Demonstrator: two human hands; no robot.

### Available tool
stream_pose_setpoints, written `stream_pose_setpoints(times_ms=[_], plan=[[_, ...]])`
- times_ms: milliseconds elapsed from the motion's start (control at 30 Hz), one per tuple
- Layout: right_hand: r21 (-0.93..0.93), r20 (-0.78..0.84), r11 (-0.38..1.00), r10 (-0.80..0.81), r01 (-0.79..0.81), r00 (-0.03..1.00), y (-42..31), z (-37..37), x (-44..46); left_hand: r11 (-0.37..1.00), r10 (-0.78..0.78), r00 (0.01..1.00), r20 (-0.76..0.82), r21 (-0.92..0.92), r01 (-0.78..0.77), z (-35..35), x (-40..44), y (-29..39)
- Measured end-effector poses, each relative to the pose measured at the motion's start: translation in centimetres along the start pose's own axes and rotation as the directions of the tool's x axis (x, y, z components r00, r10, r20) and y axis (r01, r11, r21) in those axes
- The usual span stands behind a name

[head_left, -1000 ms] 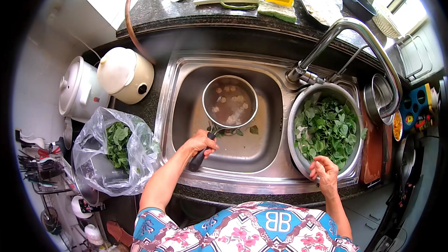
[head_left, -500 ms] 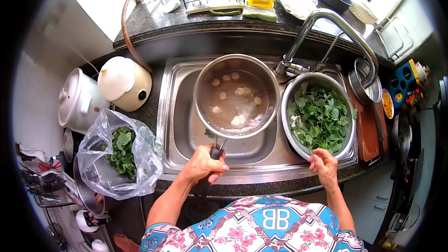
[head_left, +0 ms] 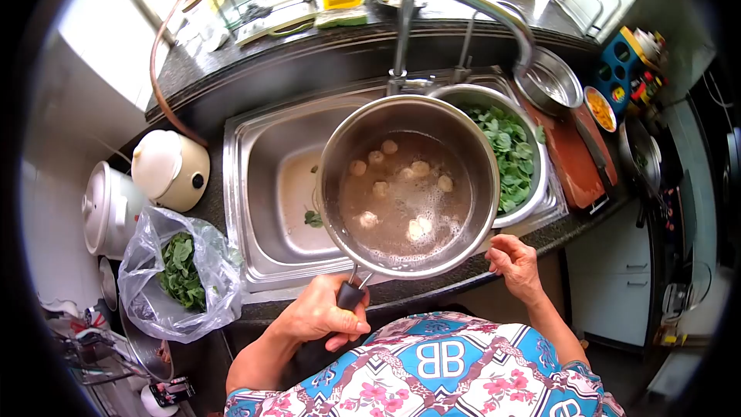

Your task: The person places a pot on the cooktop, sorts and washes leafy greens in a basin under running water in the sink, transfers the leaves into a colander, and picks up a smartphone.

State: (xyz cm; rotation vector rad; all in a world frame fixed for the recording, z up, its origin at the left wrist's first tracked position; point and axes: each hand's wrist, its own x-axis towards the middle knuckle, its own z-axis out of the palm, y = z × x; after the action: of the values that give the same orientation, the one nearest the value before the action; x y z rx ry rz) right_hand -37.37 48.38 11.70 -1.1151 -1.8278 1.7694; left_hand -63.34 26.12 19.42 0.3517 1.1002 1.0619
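Two hands are at work over one sink (head_left: pixel 266 235). The left hand (head_left: pixel 328 313) has its fingers wrapped closed around the black handle (head_left: pixel 350 296) of one metal pot (head_left: pixel 330 212). The right hand (head_left: pixel 513 266) is near the pot's right side, apart from it, with its fingers loosely curled and slack. The pot is held out in front of the person, above the sink's right side, and in this view its rim overlaps one metal basin (head_left: pixel 542 189) to the right. Inside the pot is cloudy brownish liquid with about nine pale round pieces (head_left: pixel 369 219) and some froth. The basin contains a heap of green leaves (head_left: pixel 509 147), partly hidden by the pot. At the far left, one clear plastic bag (head_left: pixel 139 282) contains a second bunch of greens (head_left: pixel 182 272). Behind the bag are two lidded cookers, one white (head_left: pixel 116 208) and one cream (head_left: pixel 171 170). At least one leafy scrap (head_left: pixel 312 218) lies in the sink. On the right, one small bowl (head_left: pixel 609 123) contains orange bits, and one knife (head_left: pixel 593 147) lies on one reddish-brown board (head_left: pixel 570 174)
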Motion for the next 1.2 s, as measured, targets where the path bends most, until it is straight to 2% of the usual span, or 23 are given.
stream_pose_setpoints(times_ms=[100,300,467,767,800,833,900,967,1000,1033,1100,1200], plan=[[-0.01,-0.006,0.999,-0.035,0.035,0.999,0.8,-1.6,-1.6,0.999,-0.022,0.998,0.062,0.047,0.019,2.7,0.6,0.2],[0.041,-0.075,0.996,-0.072,0.075,0.995,4.3,-7.2,-5.6,0.977,-0.107,0.992,0.069,0.194,0.092,10.4,2.8,0.4],[0.001,-0.184,0.997,-0.079,0.081,0.98,7.8,-15.1,-10.4,0.967,-0.164,0.983,0.089,0.21,0.142,19.1,5.8,-0.2],[0.145,-0.428,0.985,-0.018,0.089,0.904,12.9,-29.0,-17.9,0.937,-0.29,0.926,0.243,0.269,0.223,34.7,13.9,-1.4],[0.094,-0.468,0.996,0.038,0.007,0.883,13.3,-30.1,-18.5,0.913,-0.302,0.927,0.222,0.346,0.215,36.6,14.5,-1.1],[0.093,-0.528,0.996,0.044,0.006,0.848,14.4,-31.2,-19.0,0.896,-0.321,0.924,0.207,0.381,0.226,38.4,15.4,-0.8],[-0.357,-0.515,0.931,-0.264,0.076,0.815,16.6,-32.8,-19.6,0.904,-0.32,0.917,0.239,0.365,0.221,40.6,17.3,-0.5],[-0.281,-0.56,0.959,-0.135,-0.034,0.818,15.1,-34.0,-20.4,0.894,-0.347,0.908,0.234,0.376,0.244,42.7,19.2,0.3],[-0.202,-0.529,0.979,-0.091,-0.021,0.844,15.4,-35.1,-20.5,0.891,-0.343,0.924,0.168,0.37,0.263,44.8,19.9,1.3],[-0.208,-0.558,0.978,-0.097,-0.026,0.824,15.8,-35.7,-20.7,0.895,-0.354,0.914,0.198,0.355,0.27,46.0,20.7,1.8],[-0.312,-0.489,0.944,-0.063,-0.107,0.87,16.4,-37.2,-20.5,0.884,-0.383,0.895,0.228,0.372,0.284,48.2,22.8,2.9],[-0.366,-0.48,0.924,-0.085,-0.112,0.873,18.1,-40.1,-19.7,0.871,-0.413,0.857,0.308,0.41,0.272,51.7,26.5,4.5]])
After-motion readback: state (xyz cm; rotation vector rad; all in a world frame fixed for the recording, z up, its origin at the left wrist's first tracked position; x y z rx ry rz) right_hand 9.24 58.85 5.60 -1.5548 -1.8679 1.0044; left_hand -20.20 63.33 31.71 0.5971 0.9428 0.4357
